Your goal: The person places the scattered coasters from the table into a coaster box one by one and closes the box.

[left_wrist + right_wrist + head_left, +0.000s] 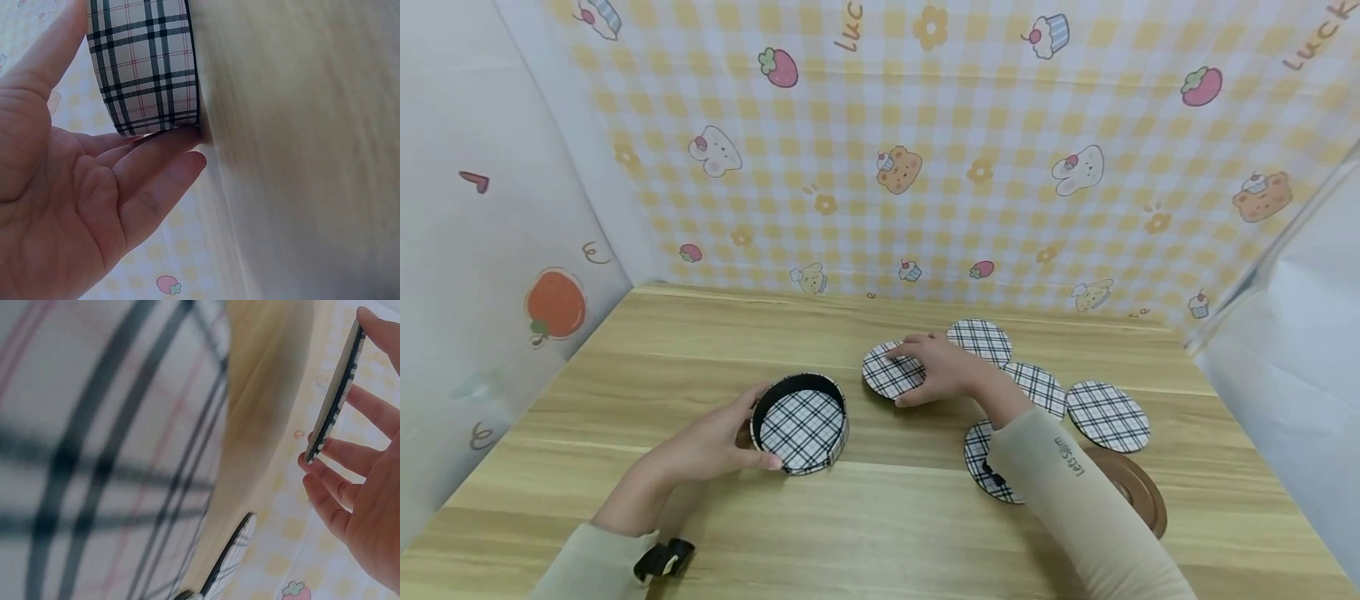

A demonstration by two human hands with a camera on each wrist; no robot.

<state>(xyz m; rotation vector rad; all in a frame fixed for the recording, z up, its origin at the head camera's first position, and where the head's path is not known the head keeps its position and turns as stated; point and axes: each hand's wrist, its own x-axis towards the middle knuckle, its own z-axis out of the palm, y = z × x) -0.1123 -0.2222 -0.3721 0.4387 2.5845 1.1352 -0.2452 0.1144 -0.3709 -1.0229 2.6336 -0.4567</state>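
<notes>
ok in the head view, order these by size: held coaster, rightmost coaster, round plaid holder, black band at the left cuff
Largest to smallest, as they look there:
1. round plaid holder
2. rightmost coaster
3. held coaster, partly covered, and perhaps smaller only through distance
4. black band

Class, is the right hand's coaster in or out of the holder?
Out: the right hand pinches the coaster, and the head view shows bare table between that coaster and the holder.

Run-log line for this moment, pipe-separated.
left hand: grips round plaid holder | right hand: holds plaid coaster above wooden table | other plaid coasters: right of holder | brown disc: partly hidden by sleeve
</notes>
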